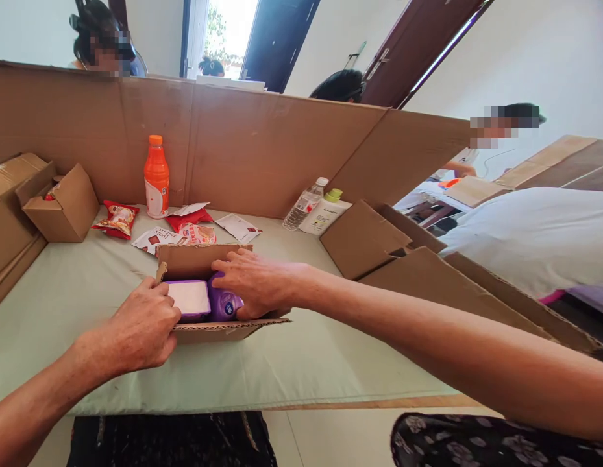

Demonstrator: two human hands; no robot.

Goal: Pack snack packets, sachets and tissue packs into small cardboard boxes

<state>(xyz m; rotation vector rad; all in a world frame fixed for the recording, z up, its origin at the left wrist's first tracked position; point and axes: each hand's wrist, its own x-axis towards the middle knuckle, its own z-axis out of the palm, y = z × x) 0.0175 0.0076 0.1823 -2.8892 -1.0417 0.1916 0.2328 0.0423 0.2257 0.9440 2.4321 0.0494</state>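
Note:
An open cardboard box (208,334) stands on the pale green cloth in front of me. My left hand (144,324) is closed at the box's left side, fingers curled over its edge. Inside, on the left, sits a white-topped pack with purple sides (189,298). Beside it is a rounded purple bottle (226,305) with a small round logo. My right hand (252,282) reaches into the box from the right, fingers bent around the purple bottle. The bottle's lower part is hidden in the box.
Behind the box lie a red snack packet (117,219) and several sachets (239,228). An orange bottle (157,178) stands near the cardboard screen (243,143). A clear bottle (305,206) and white lotion bottle (324,215) lean right. Cardboard boxes (70,207) flank both sides; people sit beyond.

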